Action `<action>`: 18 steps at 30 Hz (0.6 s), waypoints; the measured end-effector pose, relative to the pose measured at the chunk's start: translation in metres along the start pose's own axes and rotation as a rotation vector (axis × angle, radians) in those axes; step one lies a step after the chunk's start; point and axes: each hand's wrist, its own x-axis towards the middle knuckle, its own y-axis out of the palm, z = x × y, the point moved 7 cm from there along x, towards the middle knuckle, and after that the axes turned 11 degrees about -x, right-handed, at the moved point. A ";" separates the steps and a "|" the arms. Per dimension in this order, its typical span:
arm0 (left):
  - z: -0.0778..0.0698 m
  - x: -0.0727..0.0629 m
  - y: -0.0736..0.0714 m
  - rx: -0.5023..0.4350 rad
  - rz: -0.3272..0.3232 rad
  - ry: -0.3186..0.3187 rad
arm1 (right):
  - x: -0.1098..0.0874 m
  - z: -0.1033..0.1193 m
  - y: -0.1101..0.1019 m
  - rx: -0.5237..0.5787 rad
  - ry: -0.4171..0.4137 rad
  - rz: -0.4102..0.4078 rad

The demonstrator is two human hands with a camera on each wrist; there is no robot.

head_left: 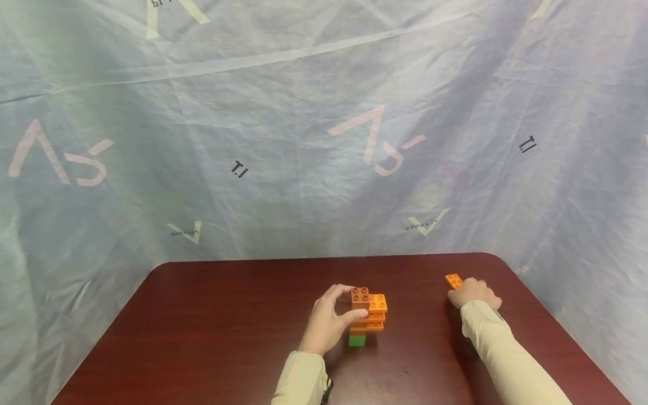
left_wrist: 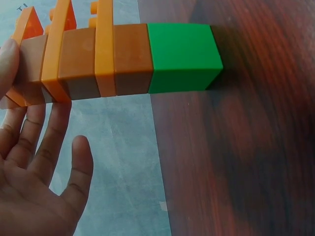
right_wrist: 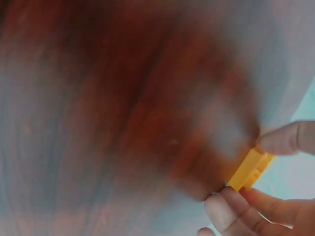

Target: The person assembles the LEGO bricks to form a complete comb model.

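Observation:
A tower of toy building bricks (head_left: pixel 360 306) stands upright on the table near the middle. Its base is a green brick (left_wrist: pixel 184 56), with brown bricks (left_wrist: pixel 78 54) and thin orange bricks (left_wrist: pixel 104 49) alternating above. The orange ones jut out to the right in the head view. My left hand (head_left: pixel 326 322) holds the tower near its top, thumb on the near side and fingers on the far side. Off to the right, my right hand (head_left: pixel 475 293) pinches a thin orange brick (right_wrist: pixel 250 168) between thumb and fingers, low over the table. Its studded top (head_left: pixel 454 280) shows in the head view.
The dark red-brown table (head_left: pixel 212 332) has a glossy surface and rounded far corners. A grey printed cloth (head_left: pixel 283 140) hangs behind it and along both sides.

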 end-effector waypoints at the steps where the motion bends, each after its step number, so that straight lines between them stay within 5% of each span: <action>1: -0.001 0.000 0.000 0.001 -0.001 0.006 | 0.000 -0.001 -0.001 0.000 0.001 0.013; 10: -0.004 -0.002 0.001 -0.004 0.003 0.003 | -0.006 0.009 -0.014 -0.006 -0.109 -0.050; 18: -0.004 -0.002 0.001 -0.006 0.009 -0.007 | -0.036 0.059 -0.044 0.092 -0.371 -0.172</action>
